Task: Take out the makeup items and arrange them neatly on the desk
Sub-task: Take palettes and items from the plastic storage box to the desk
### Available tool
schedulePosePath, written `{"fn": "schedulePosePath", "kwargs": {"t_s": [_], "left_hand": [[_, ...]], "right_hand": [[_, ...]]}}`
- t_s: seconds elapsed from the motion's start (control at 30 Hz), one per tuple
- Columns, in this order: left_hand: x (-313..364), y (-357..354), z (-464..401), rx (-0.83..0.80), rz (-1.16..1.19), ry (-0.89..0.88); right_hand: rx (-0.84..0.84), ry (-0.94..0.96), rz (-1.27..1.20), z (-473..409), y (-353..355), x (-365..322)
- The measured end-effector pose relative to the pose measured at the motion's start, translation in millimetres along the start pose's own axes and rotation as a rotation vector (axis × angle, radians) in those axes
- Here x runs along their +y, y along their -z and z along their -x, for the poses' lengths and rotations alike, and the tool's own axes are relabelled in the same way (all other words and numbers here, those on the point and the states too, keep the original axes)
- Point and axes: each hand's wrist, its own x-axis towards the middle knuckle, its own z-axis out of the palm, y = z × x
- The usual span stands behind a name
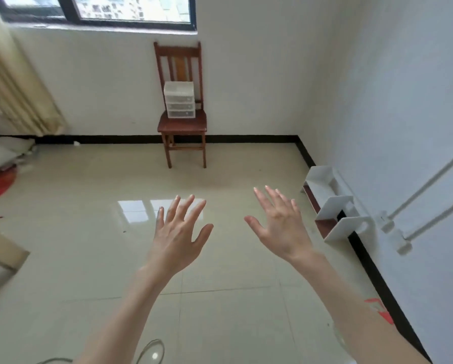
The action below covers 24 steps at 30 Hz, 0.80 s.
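A person holds both hands out over a glossy tiled floor (220, 298), fingers spread and holding nothing: the left hand (179, 236) shows its back, the right hand (282, 223) turns slightly outward. Well beyond them, a small clear plastic drawer unit (179, 99) sits on the seat of a wooden chair (182, 124), toward the seat's rear edge and close against the chair back. The chair stands against the white wall below a window (96, 9).

The unit appears to have three shallow drawers under a top tray; its contents are too small to make out, and no makeup items or desk are clearly in view. It looks light and rigid, though thin clear plastic of this kind is likely smooth and brittle. Gripping it by both side walls, low down, would probably keep the drawers from sliding out; a single drawer would be taken by its front.
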Motion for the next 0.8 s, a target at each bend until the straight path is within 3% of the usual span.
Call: {"fn": "schedulePosePath", "kwargs": {"t_s": [0.3, 0.6, 0.8], "left_hand": [[-111.2, 5.9, -133.3, 0.023, -0.057, 0.192], [-241.9, 18.8, -323.1, 0.034, -0.088, 0.211], [-294.6, 3.9, -425.5, -0.051, -0.074, 0.202]], "right_hand": [[-0.046, 0.194, -0.011, -204.1, -42.0, -51.6], [-0.077, 0.169, -0.046, -413.7, -89.3, -115.8], [-0.103, 0.124, -0.049, -536.6, -114.1, -123.5]]}}
